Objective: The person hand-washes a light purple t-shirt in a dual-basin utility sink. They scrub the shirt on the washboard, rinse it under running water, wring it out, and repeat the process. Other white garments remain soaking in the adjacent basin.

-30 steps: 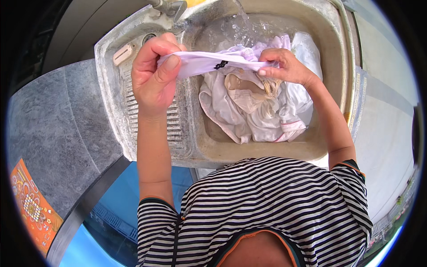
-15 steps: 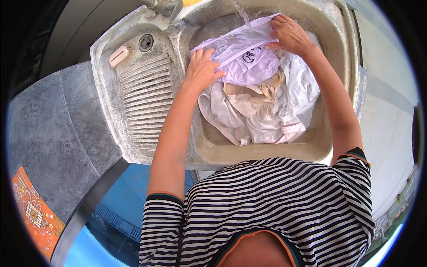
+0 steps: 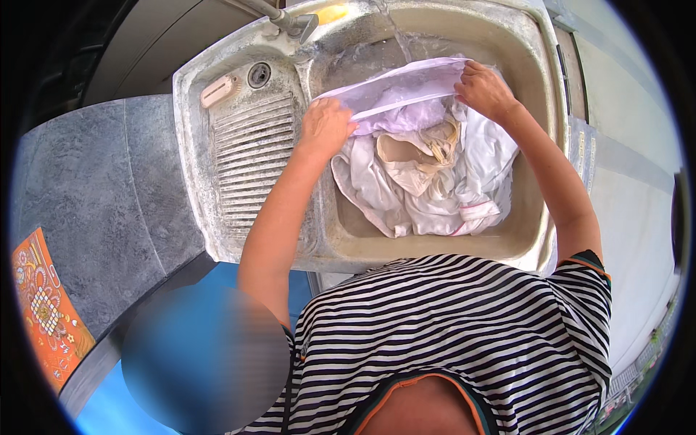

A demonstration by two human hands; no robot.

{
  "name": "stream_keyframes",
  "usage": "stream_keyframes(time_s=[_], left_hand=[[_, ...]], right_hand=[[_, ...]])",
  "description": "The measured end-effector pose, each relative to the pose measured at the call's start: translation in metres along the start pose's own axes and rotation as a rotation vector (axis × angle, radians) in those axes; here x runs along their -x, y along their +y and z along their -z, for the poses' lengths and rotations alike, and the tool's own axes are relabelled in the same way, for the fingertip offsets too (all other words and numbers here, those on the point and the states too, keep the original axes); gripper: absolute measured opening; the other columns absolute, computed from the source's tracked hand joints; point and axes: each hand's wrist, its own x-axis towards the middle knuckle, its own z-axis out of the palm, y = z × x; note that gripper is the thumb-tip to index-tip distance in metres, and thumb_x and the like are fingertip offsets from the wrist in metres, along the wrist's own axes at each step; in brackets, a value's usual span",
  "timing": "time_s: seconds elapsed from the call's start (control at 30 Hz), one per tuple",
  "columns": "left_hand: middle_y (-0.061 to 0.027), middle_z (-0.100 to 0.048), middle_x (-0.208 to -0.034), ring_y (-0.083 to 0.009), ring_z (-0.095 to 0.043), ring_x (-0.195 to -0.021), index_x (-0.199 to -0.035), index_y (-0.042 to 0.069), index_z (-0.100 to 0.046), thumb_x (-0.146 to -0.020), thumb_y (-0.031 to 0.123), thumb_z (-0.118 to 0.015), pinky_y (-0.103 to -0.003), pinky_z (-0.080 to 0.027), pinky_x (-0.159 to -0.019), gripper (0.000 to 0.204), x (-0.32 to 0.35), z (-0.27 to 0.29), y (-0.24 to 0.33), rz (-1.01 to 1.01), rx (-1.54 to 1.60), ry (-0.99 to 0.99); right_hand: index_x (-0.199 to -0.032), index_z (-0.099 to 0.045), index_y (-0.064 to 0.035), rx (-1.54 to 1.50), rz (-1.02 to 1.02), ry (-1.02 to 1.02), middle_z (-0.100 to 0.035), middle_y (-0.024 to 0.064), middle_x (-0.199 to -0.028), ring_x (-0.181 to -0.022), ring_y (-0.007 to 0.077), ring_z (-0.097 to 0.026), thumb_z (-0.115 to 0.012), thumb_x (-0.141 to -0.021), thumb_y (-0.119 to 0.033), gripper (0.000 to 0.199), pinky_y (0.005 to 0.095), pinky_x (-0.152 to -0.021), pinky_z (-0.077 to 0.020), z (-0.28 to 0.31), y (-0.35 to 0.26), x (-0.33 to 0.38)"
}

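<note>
A wet lilac garment (image 3: 406,80) is stretched crosswise at the far side of the sink basin (image 3: 545,94). My left hand (image 3: 325,129) grips the left end of its opening, and my right hand (image 3: 487,88) pinches the right end. Between them the two edges of the opening stand apart, and the garment's lower part sags onto the pile. Beneath and nearer to me lie soaked white clothes (image 3: 435,210) and a beige piece (image 3: 406,151) in shallow water. Beyond the lilac cloth a stream of water (image 3: 400,40) falls into the basin.
Left of the basin is a ribbed washboard (image 3: 254,159) with a drain (image 3: 259,75) and a pale pink brush (image 3: 219,91). A metal faucet (image 3: 293,25) hangs over the divider, beside something yellow (image 3: 333,13). An orange patterned sheet (image 3: 47,312) lies on the grey counter (image 3: 80,174).
Both hands have raised the lilac garment's edges and pulled its opening wider. A dark print on its front has gone out of sight. The whole view has shifted slightly.
</note>
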Motion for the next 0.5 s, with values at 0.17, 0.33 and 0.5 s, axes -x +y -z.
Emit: stream_keyframes(time_s=[0.17, 0.33, 0.5], left_hand=[[-0.0102, -0.066, -0.089, -0.0298, -0.063, -0.093, -0.088, 0.009, -0.066, -0.081, 0.035, -0.074, -0.042, -0.048, -0.089, 0.029, 0.031, 0.1, 0.006, -0.133, -0.149, 0.357], [-0.0087, -0.066, -0.092, -0.0279, -0.064, -0.094, -0.095, 0.009, -0.059, -0.078, 0.028, -0.078, -0.04, -0.049, -0.087, 0.032, 0.075, 0.243, -0.004, -0.188, -0.382, 0.731], [-0.016, -0.064, -0.106, -0.0336, -0.059, -0.109, -0.101, 0.002, -0.06, -0.078, 0.02, -0.075, -0.044, -0.045, -0.099, 0.033, 0.106, 0.355, 0.004, -0.218, -0.482, 1.004]], right_hand=[[-0.073, -0.059, -0.0075, 0.138, 0.024, 0.235, -0.06, 0.0062, -0.071, -0.084, 0.025, -0.061, -0.075, -0.078, -0.023, 0.023, 0.0383, -0.106, -0.044, 0.139, -0.013, 0.036], [-0.076, -0.056, -0.0044, 0.414, -0.032, 0.393, -0.056, 0.0098, -0.074, -0.082, 0.0273, -0.062, -0.074, -0.08, -0.016, 0.022, 0.0426, -0.097, -0.049, 0.299, -0.016, 0.034], [-0.066, -0.053, -0.0132, 0.806, 0.074, 0.474, -0.054, 0.0045, -0.069, -0.081, 0.0259, -0.057, -0.073, -0.076, -0.026, 0.026, 0.0398, -0.095, -0.047, 0.47, -0.04, 0.046]])
